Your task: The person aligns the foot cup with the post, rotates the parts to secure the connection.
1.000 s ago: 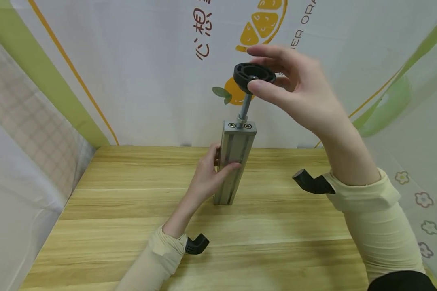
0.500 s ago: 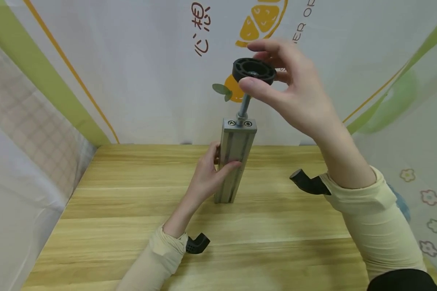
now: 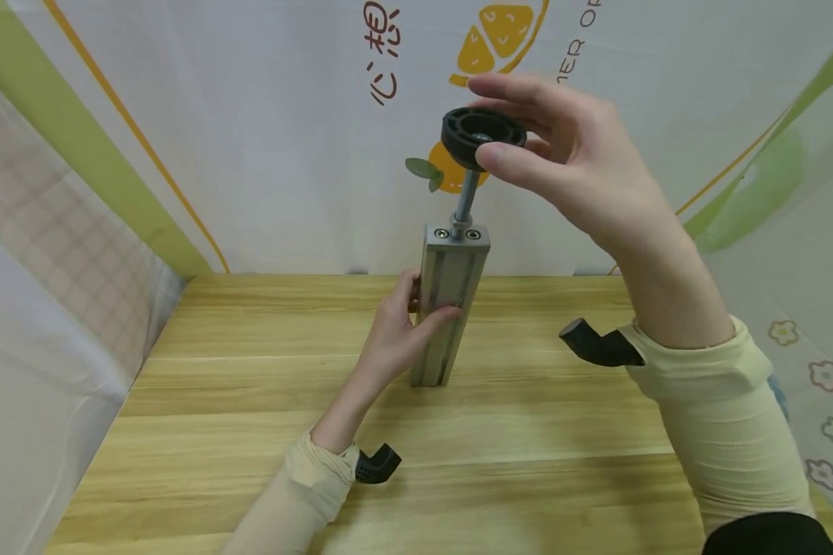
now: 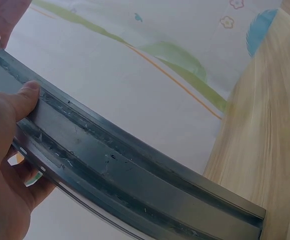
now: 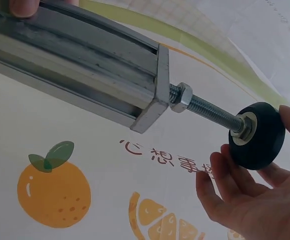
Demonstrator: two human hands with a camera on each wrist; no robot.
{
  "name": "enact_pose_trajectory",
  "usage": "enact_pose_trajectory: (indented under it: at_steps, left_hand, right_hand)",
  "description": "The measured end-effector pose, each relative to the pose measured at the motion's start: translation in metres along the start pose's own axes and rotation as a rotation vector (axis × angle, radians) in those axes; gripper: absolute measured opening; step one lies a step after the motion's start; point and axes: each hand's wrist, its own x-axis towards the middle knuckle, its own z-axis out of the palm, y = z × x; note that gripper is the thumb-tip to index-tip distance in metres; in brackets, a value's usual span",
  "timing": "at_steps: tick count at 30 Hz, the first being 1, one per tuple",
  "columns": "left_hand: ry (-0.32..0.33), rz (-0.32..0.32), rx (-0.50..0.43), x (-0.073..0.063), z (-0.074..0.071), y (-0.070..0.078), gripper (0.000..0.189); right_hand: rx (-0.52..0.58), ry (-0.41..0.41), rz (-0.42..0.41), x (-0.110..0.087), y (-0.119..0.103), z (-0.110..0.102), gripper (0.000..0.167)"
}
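Observation:
An aluminium profile (image 3: 451,293) with grooved sides stands on end on the wooden table, leaning slightly. My left hand (image 3: 403,331) grips it around the middle, thumb across the near face. From the end plate (image 5: 154,95) on top rises a threaded rod (image 5: 214,112) with a hex nut (image 5: 182,97) close to the plate. The rod carries a black round levelling foot (image 3: 482,137), its hollow underside facing up. My right hand (image 3: 569,146) holds the foot by its rim between thumb and fingers; the fingers behind the rim are partly hidden in the head view.
The wooden table (image 3: 250,432) runs back to a white printed curtain (image 3: 284,154). More curtain hangs at the left and right sides. Black curved camera mounts (image 3: 600,347) stick out from both sleeves.
My right thumb slides left along the levelling foot's rim, then back right, the wrist swinging with it. My left hand and the profile stay in place.

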Motion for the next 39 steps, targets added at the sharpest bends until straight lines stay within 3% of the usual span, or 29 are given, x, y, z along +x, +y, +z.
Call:
enact_pose_trajectory:
  at_steps: [6, 9, 12, 19, 23, 28, 31, 35, 39]
  left_hand:
    - [0.002, -0.001, -0.016, 0.0, 0.0, 0.0, 0.05]
    - [0.001, 0.004, -0.022, 0.0, 0.001, -0.001, 0.05]
    - [0.0, 0.014, -0.014, 0.0, 0.001, -0.002, 0.049]
    - [-0.006, 0.005, -0.015, 0.001, 0.001, -0.001, 0.049]
    - [-0.008, -0.001, -0.023, 0.001, 0.0, -0.002, 0.049]
    - [-0.016, 0.018, -0.03, 0.001, 0.001, -0.002, 0.05]
    - [-0.019, 0.02, -0.034, 0.001, 0.002, -0.001, 0.05]
    - [-0.012, 0.009, -0.034, 0.001, 0.001, -0.001, 0.051]
    - [-0.011, 0.007, -0.029, 0.001, 0.0, -0.001, 0.05]
  right_hand:
    - [-0.341, 0.114, -0.007, 0.004, 0.0, 0.008, 0.051]
    - [-0.407, 0.123, -0.001, 0.004, 0.0, 0.01, 0.051]
    - [-0.359, 0.095, 0.001, 0.002, -0.002, 0.009, 0.052]
    - [-0.012, -0.033, -0.012, -0.002, -0.006, 0.001, 0.054]
    - [0.011, -0.053, -0.002, -0.002, -0.005, -0.002, 0.052]
    - [-0.002, -0.023, 0.012, -0.003, -0.004, -0.002, 0.052]
    - [-0.11, 0.028, 0.008, -0.001, -0.002, 0.0, 0.053]
    - [-0.344, 0.104, 0.007, 0.001, 0.0, 0.005, 0.052]
    - [-0.445, 0.127, 0.006, 0.002, 0.002, 0.008, 0.052]
